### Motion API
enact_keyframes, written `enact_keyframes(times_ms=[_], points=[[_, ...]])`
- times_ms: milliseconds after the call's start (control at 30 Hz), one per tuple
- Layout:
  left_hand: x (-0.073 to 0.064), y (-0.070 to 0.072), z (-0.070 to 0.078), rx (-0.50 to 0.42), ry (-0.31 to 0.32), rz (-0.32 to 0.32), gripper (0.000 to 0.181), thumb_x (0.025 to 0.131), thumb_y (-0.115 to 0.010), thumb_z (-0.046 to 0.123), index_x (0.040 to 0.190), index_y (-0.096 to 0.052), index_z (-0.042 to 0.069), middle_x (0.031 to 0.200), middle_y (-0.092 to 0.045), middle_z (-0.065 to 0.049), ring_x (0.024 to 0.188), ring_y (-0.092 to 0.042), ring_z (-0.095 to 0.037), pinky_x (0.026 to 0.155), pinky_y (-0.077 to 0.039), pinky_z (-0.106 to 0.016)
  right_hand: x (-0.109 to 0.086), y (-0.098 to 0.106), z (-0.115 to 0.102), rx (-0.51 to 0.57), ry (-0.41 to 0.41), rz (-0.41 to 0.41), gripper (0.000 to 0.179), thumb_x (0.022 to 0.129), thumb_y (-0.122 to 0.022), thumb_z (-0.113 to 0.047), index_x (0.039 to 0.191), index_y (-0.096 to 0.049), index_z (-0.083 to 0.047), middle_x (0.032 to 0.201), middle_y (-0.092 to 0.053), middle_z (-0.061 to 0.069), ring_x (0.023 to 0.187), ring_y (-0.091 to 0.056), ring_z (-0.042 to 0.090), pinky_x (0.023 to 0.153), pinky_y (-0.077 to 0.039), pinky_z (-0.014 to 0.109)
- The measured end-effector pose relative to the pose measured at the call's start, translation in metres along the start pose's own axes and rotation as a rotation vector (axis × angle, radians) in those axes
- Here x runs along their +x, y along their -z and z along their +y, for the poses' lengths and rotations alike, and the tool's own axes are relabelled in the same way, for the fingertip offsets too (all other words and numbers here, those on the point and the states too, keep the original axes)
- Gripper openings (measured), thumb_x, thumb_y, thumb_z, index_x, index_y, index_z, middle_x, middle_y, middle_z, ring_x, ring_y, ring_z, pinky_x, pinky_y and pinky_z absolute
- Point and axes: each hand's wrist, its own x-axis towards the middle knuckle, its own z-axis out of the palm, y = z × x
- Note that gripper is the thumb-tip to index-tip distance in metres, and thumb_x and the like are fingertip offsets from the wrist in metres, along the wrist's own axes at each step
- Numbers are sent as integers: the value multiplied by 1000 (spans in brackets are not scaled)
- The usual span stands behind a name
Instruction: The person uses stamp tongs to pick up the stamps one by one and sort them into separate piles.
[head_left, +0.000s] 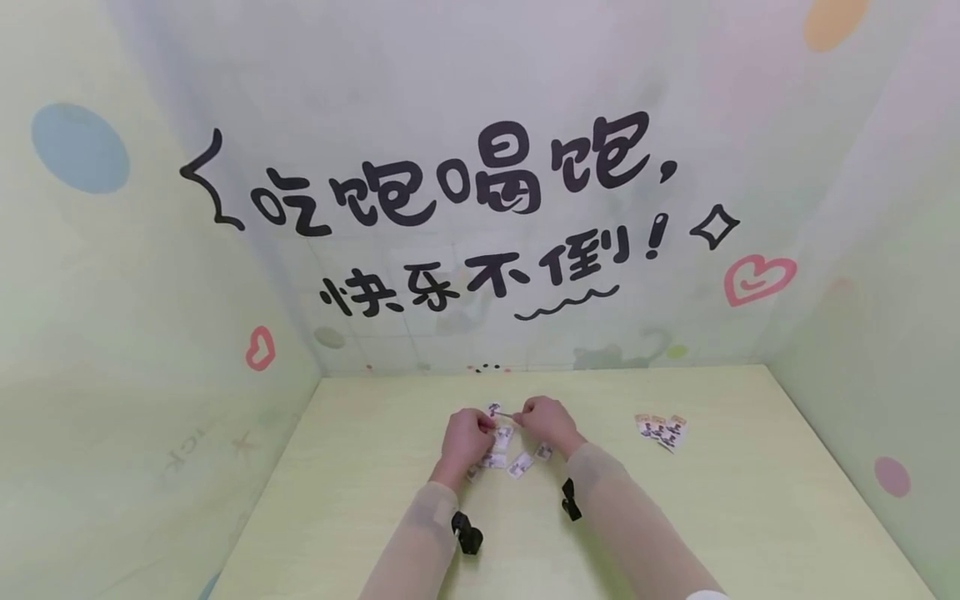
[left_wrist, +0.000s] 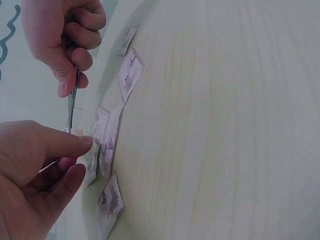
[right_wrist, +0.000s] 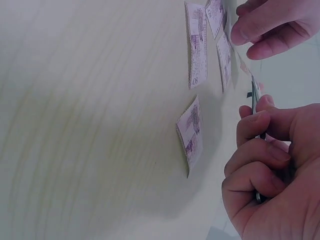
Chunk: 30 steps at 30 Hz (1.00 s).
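My right hand (head_left: 551, 421) grips a pair of metal tweezers (right_wrist: 254, 95), its fingers curled round them. The tweezer tips point left and meet a small stamp (head_left: 493, 409) with a dark figure. Close by, my left hand (head_left: 468, 437) has thumb and fingertips bent towards the tips, with a gap between them in the left wrist view. Whether a fingertip touches that stamp is hidden. Below the hands lie several perforated stamps with purple print, among them one stamp (left_wrist: 131, 76) apart from the others and one stamp (left_wrist: 111, 204) under the left hand.
To the right, a fanned group of stamps (head_left: 662, 432) with orange tops lies on the pale wooden table (head_left: 750, 500). A printed back wall (head_left: 480, 333) and side walls close in the table. Black wrist cameras (head_left: 468, 533) sit on both sleeves.
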Motion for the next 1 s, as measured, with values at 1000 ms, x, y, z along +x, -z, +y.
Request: enact_keyframes(times_ms=[1000], points=[[-49, -51, 38, 29, -415, -242, 7, 89, -84, 6, 95, -83, 10, 80, -65, 11, 73, -56, -1, 70, -51, -22, -58, 83, 114, 50, 248, -431, 14, 99, -70, -13, 85, -71, -11, 70, -56, -6, 64, -44, 12, 65, -38, 28]])
